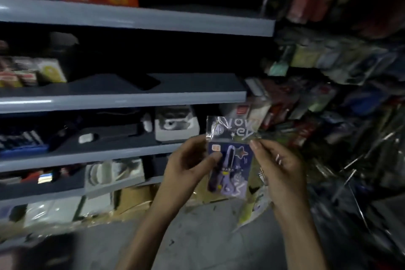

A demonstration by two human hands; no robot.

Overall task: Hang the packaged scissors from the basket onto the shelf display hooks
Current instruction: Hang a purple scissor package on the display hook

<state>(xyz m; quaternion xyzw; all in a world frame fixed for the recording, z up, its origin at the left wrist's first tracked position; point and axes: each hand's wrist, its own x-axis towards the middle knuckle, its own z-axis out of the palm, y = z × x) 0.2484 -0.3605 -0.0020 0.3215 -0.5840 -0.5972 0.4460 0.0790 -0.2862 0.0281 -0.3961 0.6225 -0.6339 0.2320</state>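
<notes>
The left hand [192, 161] curls round the left edge of the packet of scissors [230, 166], with the thumb pressed on its front. The right hand [279, 167] pinches the right edge, just below the clear top flap. The packet is held upright between the two hands, in the air at about waist level, with the bare grey floor [197, 239] below it. It has not been hung yet.

It looks light: a purple card in a thin, glossy plastic sleeve, with the scissors as the only stiff part. The sleeve is likely to be slippery and the flap floppy. The better hold is probably on the card edges close under the flap, so the hanging hole stays free and steady. The hole itself cannot be made out.

Behind the hands, grey shelves [122, 101] carry boxes and small goods. To the right is a crowded, blurred wall of hanging packets [317, 98], and below it some thin wire prongs that look like hooks [352, 162]. Which of them are free is unclear. The basket is not in view.
</notes>
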